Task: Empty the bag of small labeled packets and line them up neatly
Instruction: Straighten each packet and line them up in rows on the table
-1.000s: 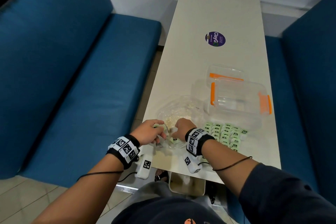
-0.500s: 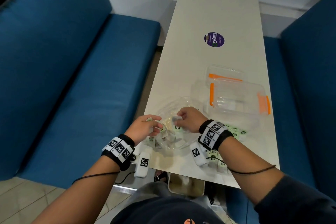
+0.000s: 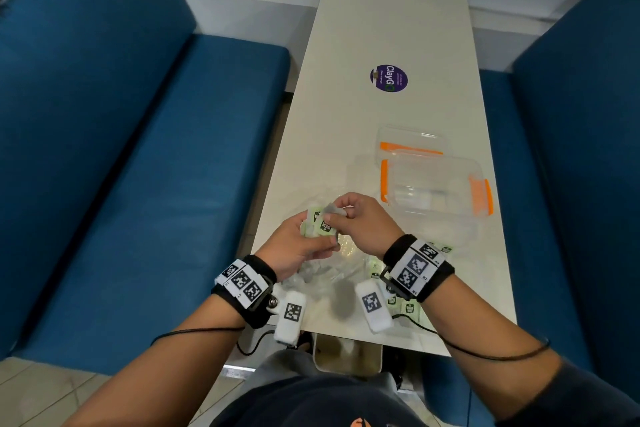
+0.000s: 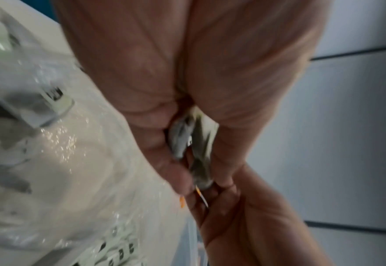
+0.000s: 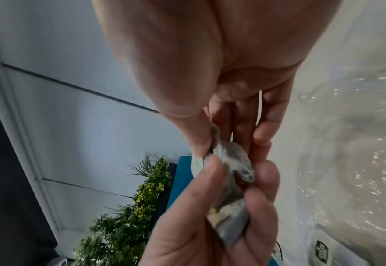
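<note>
Our left hand: grips packets | our right hand: pinches top packet | clear bag: crumpled on table below.

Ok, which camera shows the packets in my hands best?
The head view: the held packets show their pale green faces and dark print between the left hand and right hand. Both wrist views show them only edge-on, blurred and mostly hidden by fingers.

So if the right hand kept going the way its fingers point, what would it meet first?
Almost at once the small pale-green labelled packets held in the left hand; the right hand already pinches one there.
</note>
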